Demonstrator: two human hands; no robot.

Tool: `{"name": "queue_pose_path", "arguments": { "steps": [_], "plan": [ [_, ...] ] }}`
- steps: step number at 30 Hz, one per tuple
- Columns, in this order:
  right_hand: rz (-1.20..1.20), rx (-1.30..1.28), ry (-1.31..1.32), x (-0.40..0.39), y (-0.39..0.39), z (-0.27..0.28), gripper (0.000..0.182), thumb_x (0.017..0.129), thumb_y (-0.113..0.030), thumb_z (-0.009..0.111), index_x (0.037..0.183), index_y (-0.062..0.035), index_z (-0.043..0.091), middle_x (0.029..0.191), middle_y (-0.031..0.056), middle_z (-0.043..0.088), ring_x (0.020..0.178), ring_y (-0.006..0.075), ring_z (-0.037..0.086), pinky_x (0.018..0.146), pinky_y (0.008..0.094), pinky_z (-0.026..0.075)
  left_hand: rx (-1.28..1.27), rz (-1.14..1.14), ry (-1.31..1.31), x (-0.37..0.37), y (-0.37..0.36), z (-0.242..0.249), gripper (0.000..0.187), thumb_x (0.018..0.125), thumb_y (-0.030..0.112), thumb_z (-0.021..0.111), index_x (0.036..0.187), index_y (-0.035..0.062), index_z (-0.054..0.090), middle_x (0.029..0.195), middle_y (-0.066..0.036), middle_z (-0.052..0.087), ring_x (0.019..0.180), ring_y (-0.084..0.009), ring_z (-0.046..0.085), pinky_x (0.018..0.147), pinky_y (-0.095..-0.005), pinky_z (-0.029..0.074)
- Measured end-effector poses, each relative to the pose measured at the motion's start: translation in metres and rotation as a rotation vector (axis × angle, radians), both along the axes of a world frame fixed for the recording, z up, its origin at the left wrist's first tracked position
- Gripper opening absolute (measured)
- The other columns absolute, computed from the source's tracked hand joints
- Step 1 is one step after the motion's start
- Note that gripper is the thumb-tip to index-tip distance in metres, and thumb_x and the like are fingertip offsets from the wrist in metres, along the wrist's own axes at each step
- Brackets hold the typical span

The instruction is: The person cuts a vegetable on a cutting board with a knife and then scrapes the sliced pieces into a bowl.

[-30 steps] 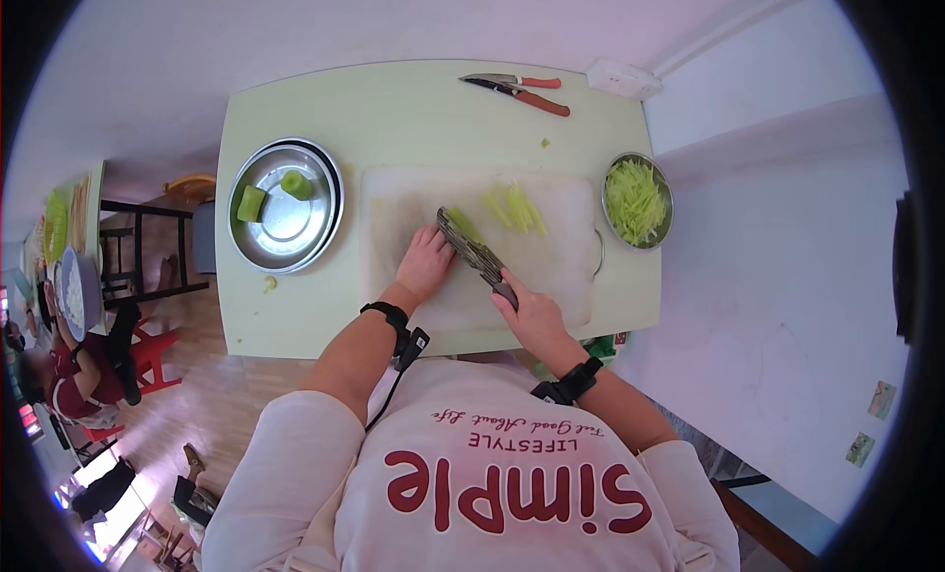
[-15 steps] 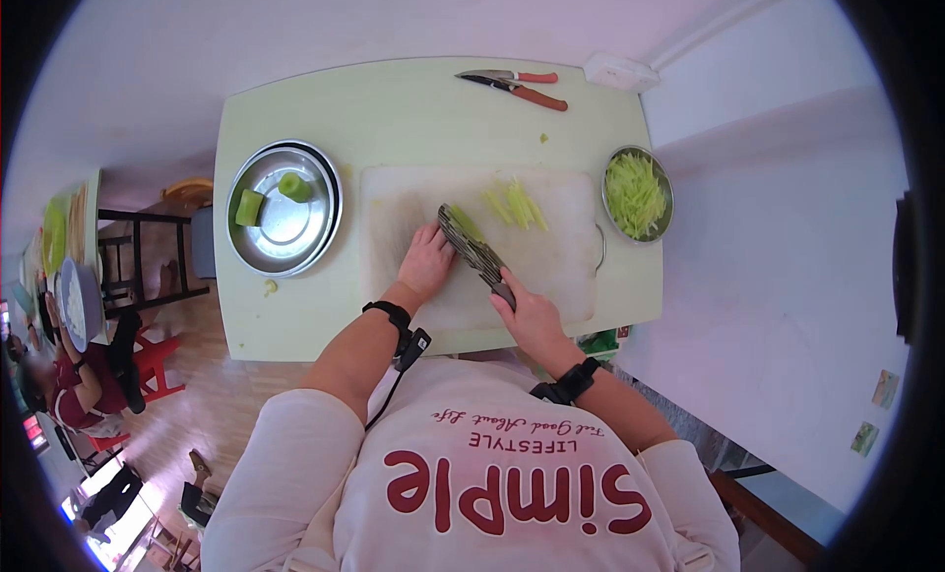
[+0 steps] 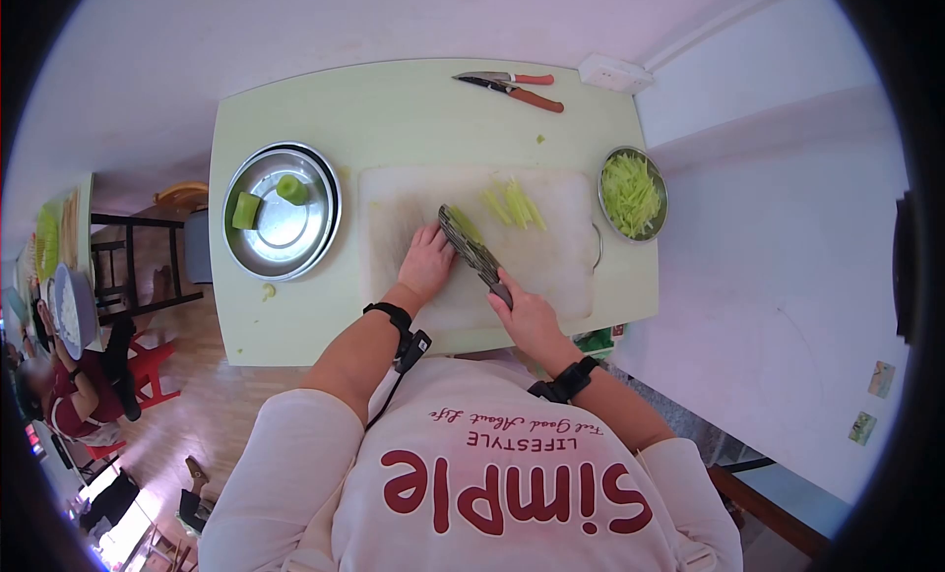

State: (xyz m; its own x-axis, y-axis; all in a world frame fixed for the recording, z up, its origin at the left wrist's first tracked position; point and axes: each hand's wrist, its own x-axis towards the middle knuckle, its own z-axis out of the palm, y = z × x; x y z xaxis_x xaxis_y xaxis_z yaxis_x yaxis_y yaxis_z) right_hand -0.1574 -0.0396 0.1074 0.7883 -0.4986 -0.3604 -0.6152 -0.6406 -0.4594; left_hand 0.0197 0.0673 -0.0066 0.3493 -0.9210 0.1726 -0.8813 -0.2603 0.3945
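Right hand (image 3: 534, 323) clamped on knife (image 3: 473, 254), blade slanting far-left to near-right. Green piece (image 3: 466, 222) beside blade, mid-board toward cutting board's (image 3: 546, 282) far edge; left hand (image 3: 425, 265) nearer, grip unclear.

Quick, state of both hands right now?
Left hand: fingers bent, close beside the knife; whether they grip anything can't be told.
Right hand: closed, holding the knife.

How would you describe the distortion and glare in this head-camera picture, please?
In the head view, fisheye distortion bows the table and the corners are black; the head view shows highlights in the metal basin and a blown-out patch at lower left; in the head view, the knife pattern is readable.
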Motion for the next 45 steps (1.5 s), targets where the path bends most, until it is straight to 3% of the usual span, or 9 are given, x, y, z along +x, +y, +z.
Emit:
{"name": "queue_pose_path", "arguments": {
  "steps": [15, 25, 27, 31, 33, 45],
  "plan": [
    [0.045, -0.095, -0.006, -0.002, -0.001, 0.002, 0.056, 0.091, -0.046, 0.054, 0.133, -0.0094, 0.05, 0.072, 0.0178, 0.066, 0.064, 0.0363, 0.065, 0.059, 0.0455, 0.051, -0.007, 0.007, -0.013, -0.001, 0.0, -0.001, 0.026, 0.081, 0.021, 0.059, 0.096, 0.0013, 0.068, 0.122, -0.012, 0.054, 0.125, -0.0302, 0.039, 0.106, -0.0425, 0.031],
    [0.002, -0.057, -0.068, -0.001, 0.004, 0.0, 0.053, 0.092, -0.043, 0.054, 0.131, -0.0077, 0.05, 0.072, 0.0198, 0.065, 0.067, 0.0395, 0.064, 0.06, 0.0475, 0.051, 0.043, -0.013, -0.001, 0.0, 0.0, 0.005, 0.03, 0.084, 0.019, 0.056, 0.105, 0.0004, 0.064, 0.125, -0.013, 0.052, 0.127, -0.0307, 0.038, 0.106, -0.0436, 0.031],
    [-0.006, -0.038, -0.041, 0.001, 0.004, 0.003, 0.053, 0.092, -0.043, 0.053, 0.13, -0.0069, 0.051, 0.072, 0.0202, 0.065, 0.067, 0.04, 0.064, 0.06, 0.0476, 0.051, -0.038, 0.002, -0.017, 0.0, -0.002, 0.001, 0.037, 0.074, 0.015, 0.065, 0.108, 0.0008, 0.062, 0.122, -0.014, 0.053, 0.122, -0.0337, 0.042, 0.103, -0.0456, 0.034],
    [-0.019, -0.029, -0.058, 0.003, 0.004, 0.005, 0.052, 0.092, -0.043, 0.053, 0.13, -0.0065, 0.052, 0.073, 0.0205, 0.065, 0.067, 0.0401, 0.064, 0.06, 0.0477, 0.051, -0.095, 0.007, 0.002, 0.0, -0.003, 0.0, 0.037, 0.073, 0.015, 0.065, 0.107, 0.0009, 0.062, 0.123, -0.014, 0.053, 0.122, -0.0337, 0.042, 0.103, -0.0458, 0.035],
    [-0.024, -0.03, -0.055, 0.003, 0.005, 0.006, 0.052, 0.092, -0.043, 0.053, 0.129, -0.0064, 0.052, 0.073, 0.021, 0.065, 0.067, 0.0405, 0.064, 0.061, 0.0479, 0.051, 0.01, 0.009, -0.001, 0.0, -0.002, 0.004, 0.03, 0.086, 0.02, 0.056, 0.109, 0.0025, 0.063, 0.125, -0.011, 0.052, 0.127, -0.0301, 0.038, 0.106, -0.0438, 0.031],
    [-0.041, -0.008, -0.078, 0.005, -0.001, -0.008, 0.052, 0.092, -0.046, 0.052, 0.129, -0.0091, 0.054, 0.076, 0.0216, 0.066, 0.07, 0.0409, 0.064, 0.064, 0.0484, 0.052, -0.074, 0.029, -0.001, -0.001, -0.004, 0.004, 0.029, 0.086, 0.02, 0.056, 0.11, 0.0034, 0.062, 0.121, -0.011, 0.054, 0.124, -0.0288, 0.042, 0.101, -0.0442, 0.035]
  ]
}}
